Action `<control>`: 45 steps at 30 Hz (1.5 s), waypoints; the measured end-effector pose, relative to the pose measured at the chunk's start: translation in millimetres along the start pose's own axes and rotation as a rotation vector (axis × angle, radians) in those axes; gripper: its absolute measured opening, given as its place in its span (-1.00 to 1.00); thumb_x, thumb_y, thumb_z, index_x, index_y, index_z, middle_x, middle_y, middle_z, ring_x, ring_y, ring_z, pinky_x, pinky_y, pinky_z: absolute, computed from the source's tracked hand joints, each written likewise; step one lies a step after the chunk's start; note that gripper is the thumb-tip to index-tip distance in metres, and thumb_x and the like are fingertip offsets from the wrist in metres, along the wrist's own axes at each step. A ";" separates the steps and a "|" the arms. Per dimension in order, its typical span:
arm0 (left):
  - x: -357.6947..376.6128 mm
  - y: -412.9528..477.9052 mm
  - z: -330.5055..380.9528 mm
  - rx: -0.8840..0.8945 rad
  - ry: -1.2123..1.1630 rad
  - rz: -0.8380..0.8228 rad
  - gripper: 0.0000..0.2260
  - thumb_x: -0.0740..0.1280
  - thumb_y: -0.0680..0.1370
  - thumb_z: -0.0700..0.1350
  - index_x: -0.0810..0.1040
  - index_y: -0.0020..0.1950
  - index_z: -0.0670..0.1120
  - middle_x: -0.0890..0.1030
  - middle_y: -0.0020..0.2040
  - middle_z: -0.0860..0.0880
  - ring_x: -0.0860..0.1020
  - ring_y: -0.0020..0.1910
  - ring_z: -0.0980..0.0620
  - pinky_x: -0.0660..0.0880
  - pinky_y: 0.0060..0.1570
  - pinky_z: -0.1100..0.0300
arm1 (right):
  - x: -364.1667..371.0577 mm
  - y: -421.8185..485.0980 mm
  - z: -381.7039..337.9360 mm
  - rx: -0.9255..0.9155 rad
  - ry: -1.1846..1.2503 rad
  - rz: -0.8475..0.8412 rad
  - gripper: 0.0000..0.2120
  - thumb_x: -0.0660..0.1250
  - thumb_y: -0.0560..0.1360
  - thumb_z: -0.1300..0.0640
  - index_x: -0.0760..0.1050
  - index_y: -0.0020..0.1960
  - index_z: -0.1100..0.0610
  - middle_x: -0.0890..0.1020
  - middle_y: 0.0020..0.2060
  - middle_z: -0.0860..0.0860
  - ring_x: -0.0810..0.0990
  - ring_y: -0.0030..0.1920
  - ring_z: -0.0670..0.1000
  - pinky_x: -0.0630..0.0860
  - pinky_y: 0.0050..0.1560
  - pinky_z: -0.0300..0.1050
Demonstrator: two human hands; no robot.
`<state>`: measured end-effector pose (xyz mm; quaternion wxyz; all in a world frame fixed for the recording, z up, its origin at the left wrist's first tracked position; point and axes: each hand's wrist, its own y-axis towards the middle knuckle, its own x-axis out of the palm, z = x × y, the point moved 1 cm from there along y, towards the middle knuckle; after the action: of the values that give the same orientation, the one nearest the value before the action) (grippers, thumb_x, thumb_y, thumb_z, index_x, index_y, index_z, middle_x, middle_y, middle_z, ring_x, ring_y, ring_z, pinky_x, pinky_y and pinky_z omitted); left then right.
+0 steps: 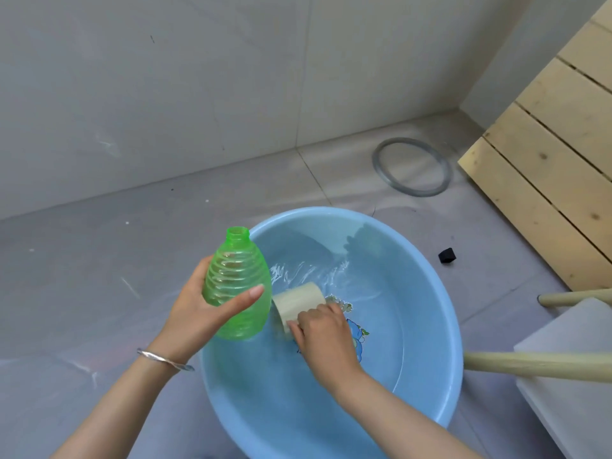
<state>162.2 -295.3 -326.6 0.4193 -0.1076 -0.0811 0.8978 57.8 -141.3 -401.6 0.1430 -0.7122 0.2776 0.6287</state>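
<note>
A translucent green ribbed plastic bottle [236,279], cap off and mouth up, is held upright by my left hand [205,309] over the left rim of a light blue basin [440,326]. The thumb lies across the bottle's front. The basin holds shallow rippling water. My right hand [323,329] grips a cream-coloured cup [296,301], tipped on its side and dipped in the water just right of the bottle. A silver bangle sits on my left wrist.
A grey tiled floor and wall surround the basin. A clear ring [412,167] lies on the floor behind it, a small black block [447,255] to its right. A slatted wooden panel [556,167] leans at the right; a white stool with wooden legs [563,366] stands near right.
</note>
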 end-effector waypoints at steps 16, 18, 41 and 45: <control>-12.5 0.8 8.7 0.037 -0.052 0.072 -0.38 0.52 0.11 0.15 0.51 0.13 0.05 0.68 -0.12 0.22 0.63 -0.15 0.29 0.47 -0.24 0.49 | -30.9 -25.1 13.8 0.647 1.150 -0.279 -0.58 0.22 0.60 0.03 0.43 -0.41 0.14 0.54 -0.46 -0.13 0.39 -0.40 -0.11 0.25 -0.41 -0.39; -10.3 1.6 7.3 0.053 -0.037 0.064 -0.40 0.55 0.16 0.08 0.49 0.16 0.03 0.67 -0.13 0.24 0.62 -0.15 0.30 0.46 -0.23 0.50 | -42.2 -30.7 26.1 0.683 1.178 -0.208 -0.55 0.27 0.55 -0.07 0.41 -0.46 0.10 0.45 -0.45 -0.03 0.39 -0.34 -0.04 0.26 -0.37 -0.40; 40.3 0.9 -33.0 0.262 0.553 -0.241 -0.24 0.48 0.13 0.38 0.29 0.26 0.30 0.43 0.21 0.25 0.42 0.21 0.27 0.34 0.22 0.34 | -152.5 -31.4 76.3 0.703 0.973 0.263 -0.48 0.34 0.36 -0.08 0.15 -0.47 0.23 0.11 -0.46 0.07 0.10 -0.52 -0.10 0.11 -0.53 -0.36; 43.5 -0.1 -34.4 0.286 0.584 -0.240 -0.24 0.48 0.14 0.37 0.27 0.27 0.32 0.42 0.19 0.27 0.43 0.18 0.24 0.38 0.18 0.27 | -160.3 -28.1 72.9 0.647 0.916 0.280 -0.46 0.39 0.42 0.03 0.10 -0.47 0.22 0.05 -0.43 0.09 0.06 -0.46 -0.02 0.30 -0.50 -0.45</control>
<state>144.0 -259.9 -365.2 0.5384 -0.2899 0.1570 0.7755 5.6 -43.9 -261.7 0.1341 -0.7882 0.5810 0.1524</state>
